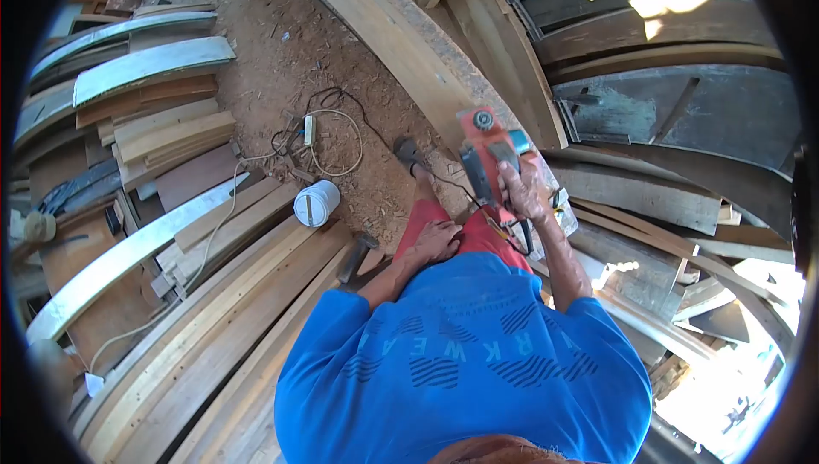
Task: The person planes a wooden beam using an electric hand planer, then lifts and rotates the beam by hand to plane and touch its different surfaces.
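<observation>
My right hand (525, 191) is wrapped around the rear handle of a red electric hand planer (486, 144) with a round knob at its front. Under it lies a long wooden plank (384, 33), whose near end reaches my right leg; the planer covers part of its surface. My left hand (440, 240) rests flat on my thigh over the red shorts (424, 218), holding nothing. A dark power cord (450, 182) runs beside my leg close to the planer.
A white bucket (316, 203) stands left of my legs, close to an extension socket (310, 130) and tangled cables on the shaving-strewn dirt floor (256, 46). Stacked boards (205, 327) line the left; more timber (631, 195) lies right. A hammer-like tool (357, 259) rests near my left arm.
</observation>
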Demonstrator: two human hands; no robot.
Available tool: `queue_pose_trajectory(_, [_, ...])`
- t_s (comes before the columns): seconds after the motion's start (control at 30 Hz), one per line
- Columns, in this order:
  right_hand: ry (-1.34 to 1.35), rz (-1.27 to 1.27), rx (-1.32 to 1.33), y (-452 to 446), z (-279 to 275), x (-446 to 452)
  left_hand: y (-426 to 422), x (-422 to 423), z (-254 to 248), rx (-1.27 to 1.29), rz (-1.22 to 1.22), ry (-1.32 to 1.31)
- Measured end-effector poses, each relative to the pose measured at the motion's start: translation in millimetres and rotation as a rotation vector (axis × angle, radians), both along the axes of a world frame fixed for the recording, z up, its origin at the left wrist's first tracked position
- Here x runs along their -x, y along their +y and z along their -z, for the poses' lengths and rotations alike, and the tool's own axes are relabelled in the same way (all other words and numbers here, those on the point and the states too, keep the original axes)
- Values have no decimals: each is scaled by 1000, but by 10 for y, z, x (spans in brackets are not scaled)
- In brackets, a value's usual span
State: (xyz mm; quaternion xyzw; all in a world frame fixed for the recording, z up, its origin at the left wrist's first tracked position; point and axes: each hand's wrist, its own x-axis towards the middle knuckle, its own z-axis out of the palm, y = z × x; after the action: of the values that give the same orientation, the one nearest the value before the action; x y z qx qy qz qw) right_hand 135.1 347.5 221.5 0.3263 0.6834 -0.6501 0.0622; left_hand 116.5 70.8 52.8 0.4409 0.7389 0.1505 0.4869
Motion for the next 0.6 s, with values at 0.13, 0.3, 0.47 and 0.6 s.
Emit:
queue_pose_trajectory(0.13, [40, -153, -72, -136, 344, -286, 169, -34, 106, 180, -51, 27])
queue_pose_trajectory(0.3, [61, -172, -72, -171, 559, -394, 501, -168, 577, 58, -16, 78])
queue_pose_trajectory(0.47, [99, -174, -133, -197, 636, -139, 783, -417, 958, -48, 84, 82])
queue_pose_trajectory(0.6, [42, -184, -104, -214, 634, 169, 1033, -195, 320, 26, 178, 24])
